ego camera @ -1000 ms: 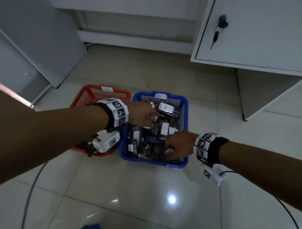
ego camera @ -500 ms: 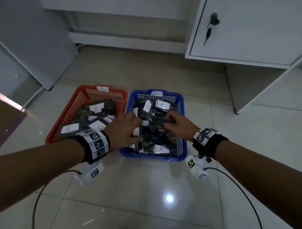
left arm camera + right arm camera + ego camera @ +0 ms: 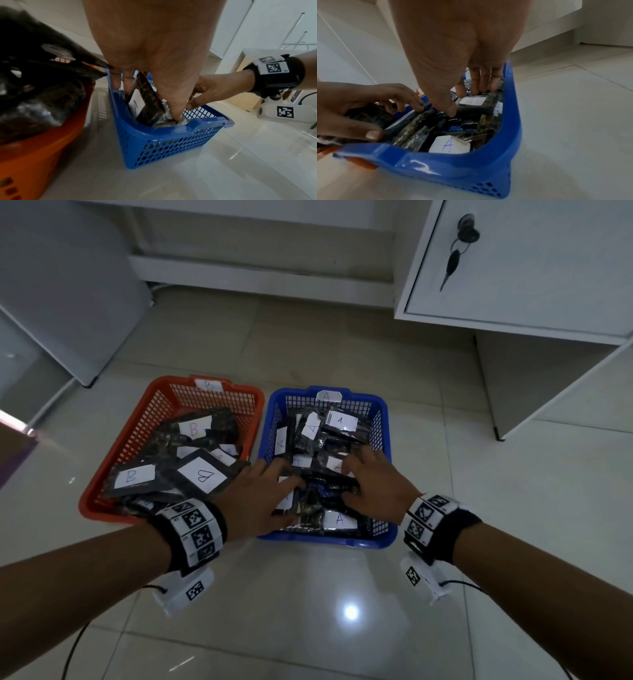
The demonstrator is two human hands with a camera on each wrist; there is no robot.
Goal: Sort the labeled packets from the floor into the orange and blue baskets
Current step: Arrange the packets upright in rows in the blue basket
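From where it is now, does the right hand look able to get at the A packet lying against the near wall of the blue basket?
Probably yes. The right hand is already inside the blue basket, and the A packet lies uncovered just below it.

Blue basket (image 3: 383,529) & orange basket (image 3: 99,505): glossy perforated plastic. Packets (image 3: 202,474): dark shiny plastic film w/ matt white paper labels. Floor (image 3: 308,611): smooth glossy tile, reflective. Cabinet (image 3: 534,261): matt white, metal key.
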